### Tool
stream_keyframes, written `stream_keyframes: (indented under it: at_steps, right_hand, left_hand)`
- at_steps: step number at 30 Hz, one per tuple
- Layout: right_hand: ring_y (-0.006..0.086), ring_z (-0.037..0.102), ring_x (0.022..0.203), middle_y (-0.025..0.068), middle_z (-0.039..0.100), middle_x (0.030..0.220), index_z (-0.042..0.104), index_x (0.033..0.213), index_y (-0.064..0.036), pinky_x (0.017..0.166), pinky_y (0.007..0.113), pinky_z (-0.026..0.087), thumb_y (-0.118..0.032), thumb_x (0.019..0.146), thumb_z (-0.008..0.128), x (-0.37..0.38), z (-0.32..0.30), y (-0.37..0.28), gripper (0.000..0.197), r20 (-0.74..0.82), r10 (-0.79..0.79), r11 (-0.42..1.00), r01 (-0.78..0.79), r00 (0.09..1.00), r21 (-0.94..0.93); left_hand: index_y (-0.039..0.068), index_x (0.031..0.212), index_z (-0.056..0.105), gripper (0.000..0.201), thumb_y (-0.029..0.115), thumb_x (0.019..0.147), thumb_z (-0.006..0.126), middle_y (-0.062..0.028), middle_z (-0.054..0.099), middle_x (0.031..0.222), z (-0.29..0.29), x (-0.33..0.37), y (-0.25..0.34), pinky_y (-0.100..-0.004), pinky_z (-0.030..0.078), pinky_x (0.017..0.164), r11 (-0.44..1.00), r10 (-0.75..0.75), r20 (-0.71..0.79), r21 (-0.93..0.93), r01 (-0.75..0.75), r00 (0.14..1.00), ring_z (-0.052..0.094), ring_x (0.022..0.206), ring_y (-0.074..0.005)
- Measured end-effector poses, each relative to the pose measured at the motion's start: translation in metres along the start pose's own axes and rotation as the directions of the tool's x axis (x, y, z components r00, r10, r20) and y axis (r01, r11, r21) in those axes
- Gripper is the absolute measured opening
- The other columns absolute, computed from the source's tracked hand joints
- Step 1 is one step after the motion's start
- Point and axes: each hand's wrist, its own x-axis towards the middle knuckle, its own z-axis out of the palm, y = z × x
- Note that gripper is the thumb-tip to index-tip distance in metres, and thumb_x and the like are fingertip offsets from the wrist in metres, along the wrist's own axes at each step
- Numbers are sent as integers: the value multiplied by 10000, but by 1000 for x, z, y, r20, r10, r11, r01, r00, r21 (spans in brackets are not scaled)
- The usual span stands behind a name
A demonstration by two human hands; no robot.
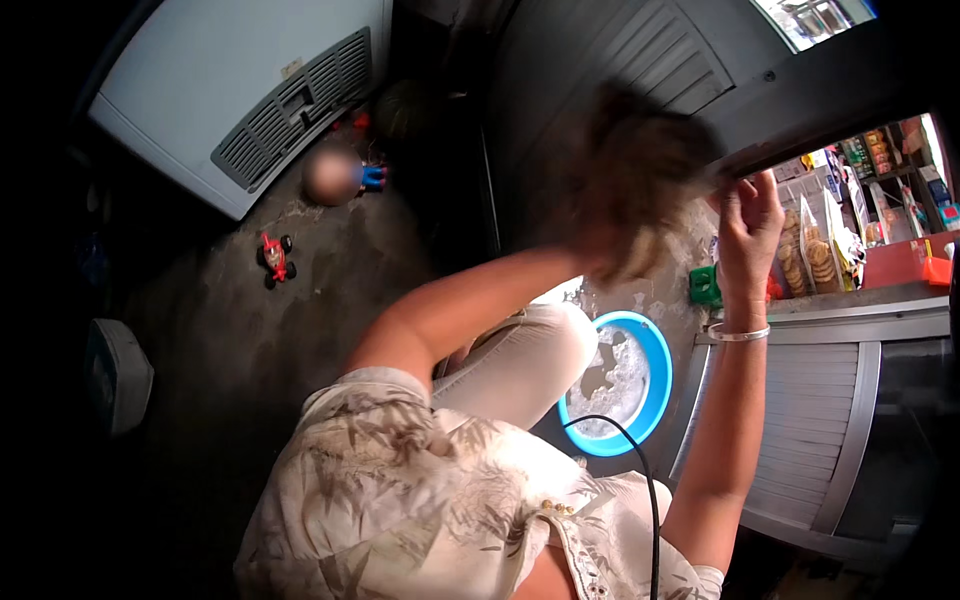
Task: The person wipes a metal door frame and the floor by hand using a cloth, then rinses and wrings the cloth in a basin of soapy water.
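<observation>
My left arm reaches up to the right, toward a dark panelled door (pixel 560 120). A brown, rag-like bundle (pixel 645 185), smeared by motion, is at my left hand (pixel 597 255) in front of the door. The bundle hides most of that hand's fingers. My right hand (pixel 750 225) is raised, a bangle on its wrist, its fingers closed round the lower edge of a dark frame (pixel 800 150) on the door. Below, between my arms, a blue basin (pixel 660 390) of foamy water stands on the floor beside my knee.
A pale appliance (pixel 250 70) with a grey grille stands at upper left. Near it are a red toy vehicle (pixel 274 260) and a small figure in blue (pixel 373 178). Packaged goods (pixel 815 255) sit above a ribbed panel (pixel 790 430) at right. A black cable (pixel 640 455) crosses the basin's near rim.
</observation>
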Motion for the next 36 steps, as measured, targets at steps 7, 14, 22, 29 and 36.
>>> stream_keyframes:
  at_steps: [7, 14, 22, 29, 36]
  right_hand:
    - [143, 621, 976, 81, 639, 1066, 507, 1234, -27, 851, 295, 525, 3, 926, 511, -4, 2, 0, 309, 9, -1, 998, 2, 1000, -58]
    - [162, 657, 931, 92, 674, 1014, 533, 1233, -55, 830, 337, 553, -59, 923, 548, -1, -9, 6, 311, -15, -35, 991, 33, 999, -129]
    - [162, 649, 927, 106, 653, 1030, 514, 1243, -36, 832, 295, 547, -25, 919, 540, -2, -8, 3, 325, 23, -36, 989, 39, 999, -146]
    - [127, 634, 914, 69, 652, 1017, 504, 1254, -36, 805, 272, 537, -8, 924, 525, -6, -8, 3, 331, -28, -57, 990, 52, 998, -134]
    - [76, 612, 771, 37, 659, 893, 528, 1185, -66, 693, 219, 498, -13, 935, 510, -2, -3, 3, 256, -45, -63, 990, 57, 997, -128]
  left_hand:
    - [4, 1175, 494, 413, 273, 862, 517, -164, 530, 1132, 4, -53, -6, -422, 410, 902, 992, -77, -27, -105, 73, 997, 510, 1031, -327]
    - [12, 1128, 510, 364, 274, 877, 495, -149, 553, 1084, 5, -205, -114, -396, 434, 854, 836, -549, 167, 105, 539, 819, 533, 983, -296]
    - [21, 1076, 529, 318, 276, 894, 470, -132, 580, 1028, -20, -263, -185, -367, 461, 799, 108, -989, 95, -53, 993, 113, 560, 929, -260]
    - [29, 1030, 545, 292, 277, 909, 448, -118, 603, 980, -3, -214, -141, -341, 484, 751, -480, -850, 461, -477, 736, -255, 583, 882, -228]
    - [37, 983, 561, 283, 279, 924, 425, -103, 626, 932, -31, -83, -26, -315, 508, 703, -625, -714, 672, -484, 613, -197, 606, 835, -196]
